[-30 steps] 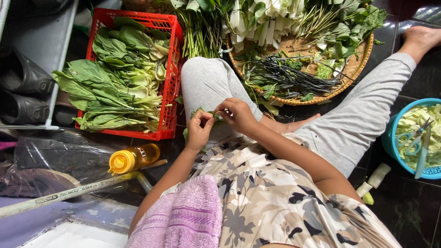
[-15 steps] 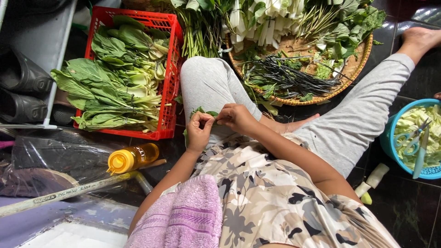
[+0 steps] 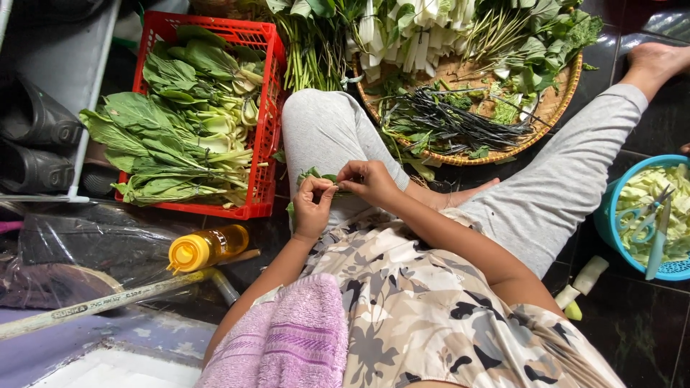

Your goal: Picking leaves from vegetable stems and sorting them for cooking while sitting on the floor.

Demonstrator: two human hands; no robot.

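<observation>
While both hands pinch one green sprig (image 3: 314, 174), trimming looks partway done.
Left hand (image 3: 313, 208) and right hand (image 3: 368, 182) grip it with closed fingers; cut pieces fill the blue bowl (image 3: 609, 215), the red crate (image 3: 267, 115) is full.

dark tiled floor (image 3: 647, 338) bears red crate (image 3: 267, 108), woven tray (image 3: 546, 115), blue basin (image 3: 611, 215).

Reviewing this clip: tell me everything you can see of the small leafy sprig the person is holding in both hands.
The leafy sprig is small and green, with a few soft leaves and a thin stem; its kind cannot be told. It sits over the person's grey-trousered knee, pinched between the fingertips of the left hand and the right hand, which meet at it. Leaf tips poke up above the left thumb, and one bit hangs down beside that hand. Most of it is hidden by the fingers.
</observation>
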